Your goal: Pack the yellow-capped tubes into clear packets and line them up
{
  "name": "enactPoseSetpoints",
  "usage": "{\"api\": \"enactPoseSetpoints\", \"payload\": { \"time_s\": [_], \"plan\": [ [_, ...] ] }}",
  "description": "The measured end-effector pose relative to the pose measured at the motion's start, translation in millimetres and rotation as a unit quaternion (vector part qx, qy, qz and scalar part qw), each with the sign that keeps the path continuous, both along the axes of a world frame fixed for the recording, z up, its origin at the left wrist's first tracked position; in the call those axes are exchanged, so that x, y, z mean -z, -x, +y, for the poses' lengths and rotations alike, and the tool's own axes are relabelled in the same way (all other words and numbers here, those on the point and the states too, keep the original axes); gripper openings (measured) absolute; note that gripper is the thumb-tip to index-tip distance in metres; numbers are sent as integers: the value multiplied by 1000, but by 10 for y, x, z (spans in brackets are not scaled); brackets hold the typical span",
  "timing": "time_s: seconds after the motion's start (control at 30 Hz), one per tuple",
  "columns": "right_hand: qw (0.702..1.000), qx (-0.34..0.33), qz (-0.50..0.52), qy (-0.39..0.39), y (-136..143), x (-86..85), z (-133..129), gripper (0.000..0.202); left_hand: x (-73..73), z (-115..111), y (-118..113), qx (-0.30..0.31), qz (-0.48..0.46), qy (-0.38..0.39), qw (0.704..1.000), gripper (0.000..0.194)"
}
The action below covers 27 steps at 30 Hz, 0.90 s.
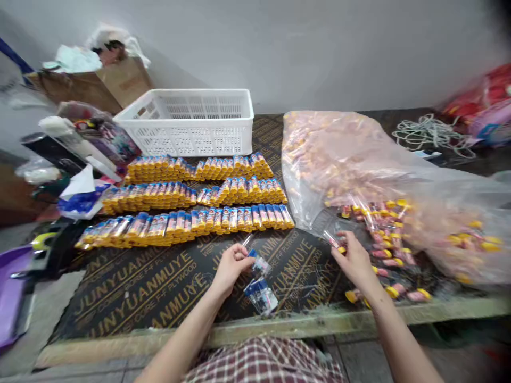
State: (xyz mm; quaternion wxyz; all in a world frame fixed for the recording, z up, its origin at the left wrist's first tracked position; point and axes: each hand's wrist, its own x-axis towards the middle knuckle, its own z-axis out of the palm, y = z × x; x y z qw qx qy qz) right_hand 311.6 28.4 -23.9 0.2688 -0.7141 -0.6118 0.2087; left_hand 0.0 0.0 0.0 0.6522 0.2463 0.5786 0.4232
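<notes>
My left hand (232,267) is closed in a pinch above the board, with a thin clear plastic piece (247,240) sticking up at its fingertips. Right by the thumb is a blue-and-clear printed sleeve (260,263), and more flat sleeves (261,296) lie just below it. A small clear tube with a yellow cap (330,239) is pinched in my right hand (352,256). Beside that hand, loose pink tubes with yellow caps (393,262) spill from a large clear plastic bag (351,143). Stacked rows of blue-and-yellow labelled tubes (235,218) lie behind my left hand.
A white slotted basket (191,135) stands behind the rows. Cardboard boxes (123,82) and assorted packages are at the back left. A coil of pale cord (429,133) lies at the back right. The wooden table edge (287,327) runs in front of me.
</notes>
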Motion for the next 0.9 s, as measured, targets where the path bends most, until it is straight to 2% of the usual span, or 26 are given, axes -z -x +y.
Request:
{"api": "enactPoseSetpoints", "payload": {
  "time_s": [0.1,0.2,0.33,0.53,0.8,0.9],
  "plan": [
    [991,-72,108,-27,397,-125,-147,17,-43,57,8,-27,-18,17,999,38],
    [969,-125,203,-63,752,-223,-311,15,-55,94,5,-66,-50,32,996,35],
    [955,-158,230,-97,1060,-274,-476,25,-30,119,-2,-122,-85,39,988,34],
    [953,-170,186,-166,1189,-292,-551,38,-10,135,3,-174,-78,44,981,39],
    [946,-176,178,-208,1253,-310,-561,45,-51,129,-8,-189,-68,42,979,39],
    [938,-204,183,-212,1292,-326,-580,48,-34,125,-12,-195,-62,42,978,39]
  ]
}}
